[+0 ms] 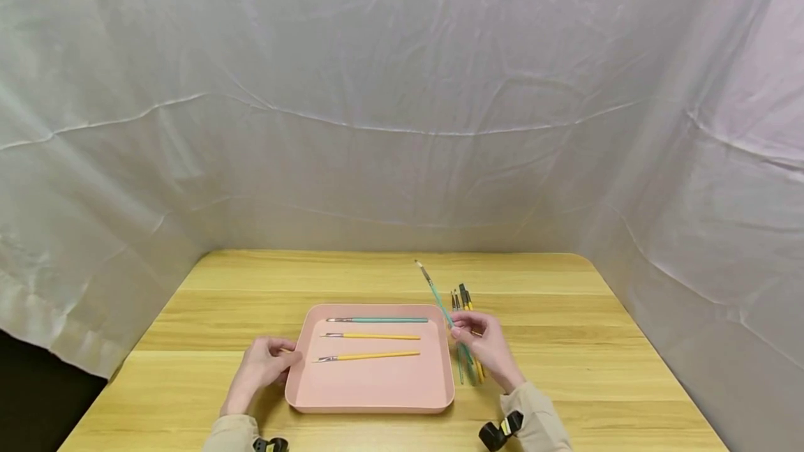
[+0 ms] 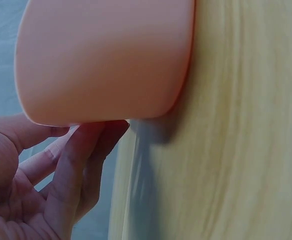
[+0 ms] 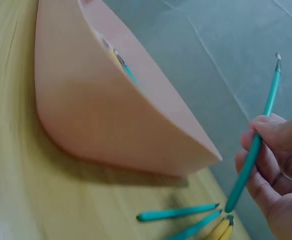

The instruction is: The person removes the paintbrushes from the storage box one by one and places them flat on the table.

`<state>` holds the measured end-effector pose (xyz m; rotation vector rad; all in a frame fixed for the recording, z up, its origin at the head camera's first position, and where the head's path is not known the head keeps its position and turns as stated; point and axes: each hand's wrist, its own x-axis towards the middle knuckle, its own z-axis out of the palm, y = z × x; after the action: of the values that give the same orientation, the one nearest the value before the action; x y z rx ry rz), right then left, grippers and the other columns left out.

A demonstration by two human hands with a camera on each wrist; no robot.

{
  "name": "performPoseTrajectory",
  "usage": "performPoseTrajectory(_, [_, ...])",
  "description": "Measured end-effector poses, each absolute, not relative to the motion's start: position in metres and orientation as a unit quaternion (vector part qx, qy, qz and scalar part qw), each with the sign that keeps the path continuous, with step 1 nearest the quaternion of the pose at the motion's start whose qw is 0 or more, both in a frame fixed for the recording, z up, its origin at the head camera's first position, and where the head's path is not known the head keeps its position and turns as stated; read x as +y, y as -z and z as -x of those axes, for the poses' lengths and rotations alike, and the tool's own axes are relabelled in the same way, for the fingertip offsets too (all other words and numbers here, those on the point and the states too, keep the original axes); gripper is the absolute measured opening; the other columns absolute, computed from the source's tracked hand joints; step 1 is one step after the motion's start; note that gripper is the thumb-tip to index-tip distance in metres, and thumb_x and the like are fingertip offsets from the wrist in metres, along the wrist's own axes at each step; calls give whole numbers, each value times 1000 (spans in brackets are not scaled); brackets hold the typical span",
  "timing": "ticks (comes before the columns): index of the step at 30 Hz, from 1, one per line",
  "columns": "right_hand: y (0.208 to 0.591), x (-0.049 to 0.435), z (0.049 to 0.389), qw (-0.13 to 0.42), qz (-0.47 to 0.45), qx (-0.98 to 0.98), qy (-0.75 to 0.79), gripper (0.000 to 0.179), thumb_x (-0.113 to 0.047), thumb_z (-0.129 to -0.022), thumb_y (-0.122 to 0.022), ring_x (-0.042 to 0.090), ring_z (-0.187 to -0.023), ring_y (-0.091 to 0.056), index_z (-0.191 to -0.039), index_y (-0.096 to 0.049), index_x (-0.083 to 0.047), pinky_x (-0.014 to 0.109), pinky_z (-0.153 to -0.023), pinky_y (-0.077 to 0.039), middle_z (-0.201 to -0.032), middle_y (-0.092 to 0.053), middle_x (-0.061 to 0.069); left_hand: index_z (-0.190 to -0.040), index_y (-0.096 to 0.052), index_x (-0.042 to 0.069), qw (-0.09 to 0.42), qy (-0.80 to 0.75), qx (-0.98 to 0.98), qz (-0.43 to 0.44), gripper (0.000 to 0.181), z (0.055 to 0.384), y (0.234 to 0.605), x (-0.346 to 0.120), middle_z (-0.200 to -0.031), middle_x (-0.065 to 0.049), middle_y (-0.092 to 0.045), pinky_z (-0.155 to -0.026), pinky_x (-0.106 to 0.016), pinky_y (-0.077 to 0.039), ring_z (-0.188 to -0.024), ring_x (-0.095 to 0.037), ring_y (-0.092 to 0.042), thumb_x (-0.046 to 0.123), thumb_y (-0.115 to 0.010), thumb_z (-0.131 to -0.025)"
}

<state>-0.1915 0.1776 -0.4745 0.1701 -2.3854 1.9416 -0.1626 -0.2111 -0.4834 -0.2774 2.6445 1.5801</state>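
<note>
A shallow pink tray (image 1: 370,389) lies on the table, and my left hand (image 1: 260,367) grips its left edge, thumb at the rim and fingers against the outer wall (image 2: 106,70). Inside the tray a teal paintbrush (image 1: 389,320) and two yellow paintbrushes (image 1: 383,336) lie spaced apart, roughly parallel. Just beyond the tray's right side, my right hand (image 1: 491,349) pinches another teal paintbrush (image 3: 272,92) by its handle, bristles tilted up and away. Under that hand, several teal and yellow paintbrushes (image 1: 465,296) lie together on the table, partly hidden by it.
The wooden table (image 1: 590,368) extends to both sides and behind the tray. Pale fabric (image 1: 402,173) hangs around the back and sides. Each wrist carries a small black camera (image 1: 500,431).
</note>
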Motion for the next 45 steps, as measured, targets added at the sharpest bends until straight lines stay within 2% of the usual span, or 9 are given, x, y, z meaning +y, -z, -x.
performPoseTrajectory(4, [480,184,192,63,-26,-774,-630,28,9,-86,-68,3,-75,-60,-114,-69,12,15,-69,-54,-89,-71,10,-100,-70,-13,25,-510,855,91,23,162,482,-211,-70,-8,-70,-52,-29,-58,-56,-16,-66,2,-71,-82])
performPoseTrajectory(10, [485,191,193,53,10,-769,-636,29,11,-87,-66,5,-72,-59,-116,-66,14,18,-62,-54,-91,-70,16,-100,-70,-13,25,-512,854,90,24,162,483,-211,-71,-8,-70,-52,-29,-59,-57,-16,-66,2,-70,-82])
performPoseTrajectory(22, [492,211,193,66,54,-791,-606,31,6,-89,-67,2,-71,-57,-119,-64,15,13,-66,-50,-93,-71,13,-101,-69,-14,25,-515,852,88,24,164,484,-211,-73,-12,-72,-53,-32,-60,-57,-17,-67,1,-71,-83])
performPoseTrajectory(34, [498,218,192,63,92,-820,-562,29,7,-86,-66,12,-77,-62,-114,-67,11,16,-68,-54,-91,-71,16,-101,-69,-14,25,-515,852,89,23,163,484,-211,-73,-11,-71,-53,-32,-60,-58,-17,-67,1,-71,-83])
performPoseTrajectory(41, [503,221,193,80,90,-868,-482,21,1,-86,-66,8,-69,-58,-105,-71,8,17,-62,-45,-85,-72,13,-101,-70,-14,25,-518,850,90,24,163,484,-211,-73,-11,-71,-53,-31,-60,-58,-17,-67,1,-71,-83])
performPoseTrajectory(45, [507,221,195,83,99,-861,-492,21,4,-86,-62,9,-59,-59,-105,-71,9,19,-54,-51,-83,-72,15,-101,-70,-14,25,-516,851,92,24,162,484,-211,-73,-10,-71,-53,-31,-60,-58,-17,-67,1,-70,-83])
